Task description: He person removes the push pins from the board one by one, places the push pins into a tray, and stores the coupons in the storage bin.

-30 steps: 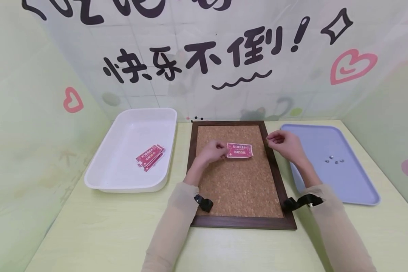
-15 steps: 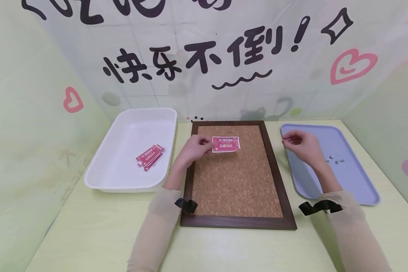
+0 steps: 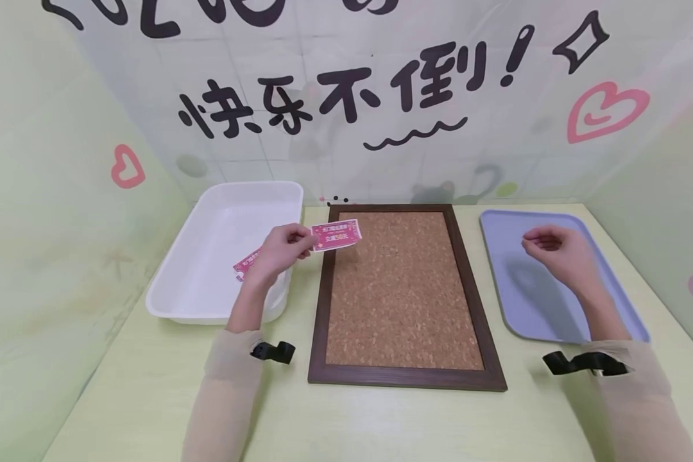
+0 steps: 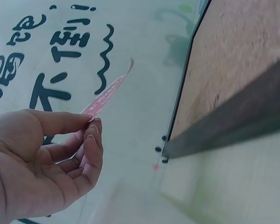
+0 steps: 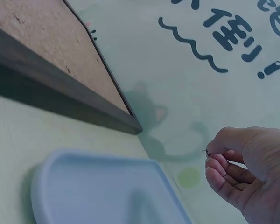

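Observation:
My left hand (image 3: 279, 255) pinches a pink paper coupon (image 3: 337, 235) at its left end, between thumb and index finger. In the head view the coupon overlaps the upper left of the framed cork board (image 3: 404, 289); in the left wrist view it is seen nearly edge-on, its far end curling (image 4: 107, 95). Over the blue tray (image 3: 514, 314) is my right hand (image 3: 566, 256). Between its thumb and index finger it pinches a thumbtack (image 5: 207, 151), the thin point sticking out. Behind the left hand, partly hidden, more pink coupons (image 3: 245, 264) lie in the white basin (image 3: 185, 282).
The board lies on the pale table (image 3: 381, 423) between basin and tray. A printed backdrop (image 3: 335, 154) with black lettering stands behind, with side walls left and right. The right hand and forearm cover the part of the tray where small tacks lay earlier.
Still holding the coupon, my left hand has moved left from over the board's middle toward the basin. My right hand has moved right, from the board's right edge to over the tray.

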